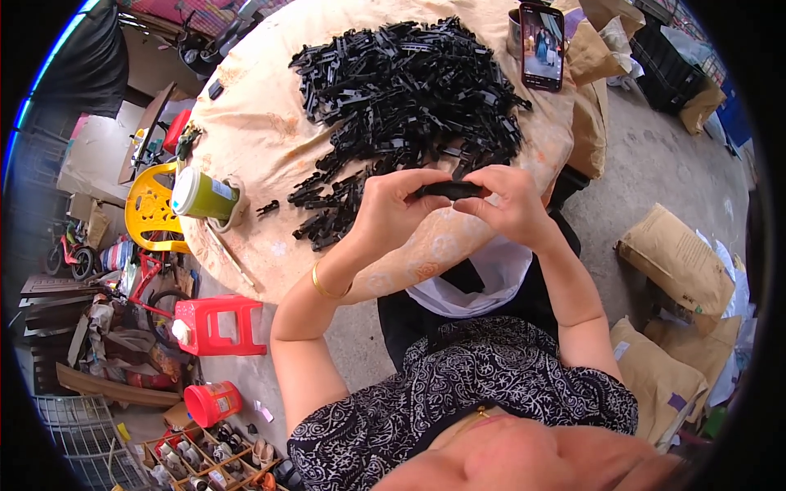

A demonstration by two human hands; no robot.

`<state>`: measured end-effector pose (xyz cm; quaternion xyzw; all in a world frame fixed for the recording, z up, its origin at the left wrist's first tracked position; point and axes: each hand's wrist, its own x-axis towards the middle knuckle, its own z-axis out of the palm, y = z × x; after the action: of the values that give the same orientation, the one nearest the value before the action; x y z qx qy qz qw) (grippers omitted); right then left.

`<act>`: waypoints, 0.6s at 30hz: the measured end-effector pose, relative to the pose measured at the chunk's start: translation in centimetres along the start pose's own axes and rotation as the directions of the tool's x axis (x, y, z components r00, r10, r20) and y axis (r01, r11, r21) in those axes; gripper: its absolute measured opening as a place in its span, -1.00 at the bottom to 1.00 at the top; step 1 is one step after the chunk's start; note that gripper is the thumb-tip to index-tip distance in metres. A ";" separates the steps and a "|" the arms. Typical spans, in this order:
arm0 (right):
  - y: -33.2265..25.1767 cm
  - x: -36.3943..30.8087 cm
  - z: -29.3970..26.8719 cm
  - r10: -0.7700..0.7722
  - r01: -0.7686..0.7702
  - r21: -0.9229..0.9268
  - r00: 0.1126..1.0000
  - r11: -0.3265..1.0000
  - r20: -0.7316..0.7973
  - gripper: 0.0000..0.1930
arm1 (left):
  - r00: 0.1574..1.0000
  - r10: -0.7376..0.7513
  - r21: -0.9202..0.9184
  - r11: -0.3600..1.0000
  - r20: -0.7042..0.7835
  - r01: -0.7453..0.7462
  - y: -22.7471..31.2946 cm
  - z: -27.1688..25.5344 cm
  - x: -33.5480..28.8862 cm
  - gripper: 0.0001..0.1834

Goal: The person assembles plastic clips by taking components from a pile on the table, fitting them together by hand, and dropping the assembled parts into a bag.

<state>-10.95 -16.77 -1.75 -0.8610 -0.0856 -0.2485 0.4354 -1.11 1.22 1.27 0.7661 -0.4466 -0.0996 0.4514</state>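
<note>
My left hand (395,206) and my right hand (509,201) are close together over the near edge of the round table. Both are closed on a slim black plastic part (449,190), each pinching one end between thumb and fingers. Its exact kind is hard to make out. Just beyond my hands, a large heap of similar black plastic parts (409,90) spreads over the cream tablecloth (254,123). One loose black piece (268,208) lies left of the heap. Under the table edge, by my lap, hangs an open white bag (471,295).
A phone (542,47) leans on a metal cup at the table's far right. At the left edge stand a green lidded cup (205,196) and a stick (233,260). A red stool (219,326) and red bucket (213,403) are left; brown sacks (675,258) lie right.
</note>
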 end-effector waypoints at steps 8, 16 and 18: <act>-0.1 -0.1 0.4 0.139 -0.124 0.240 0.989 0.963 -0.051 -0.78 | 0.996 -0.013 -0.268 0.963 0.087 0.036 -1.2 0.2 0.9 -0.66; 0.3 -1.6 -3.6 0.011 -0.106 0.137 0.828 0.985 0.561 -0.76 | 0.969 0.080 0.461 0.887 -0.234 0.039 -8.2 -6.2 7.2 -0.80; 0.2 -1.4 -2.8 0.012 -0.088 0.093 0.787 0.992 0.616 -0.73 | 0.925 0.195 0.677 0.732 -0.326 0.084 -12.4 -8.8 8.7 -0.80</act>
<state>-13.03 -19.02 -1.20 -0.8699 -0.2141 0.0619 0.4400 16.20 2.17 -1.15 0.8679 -0.3802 0.2325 0.2197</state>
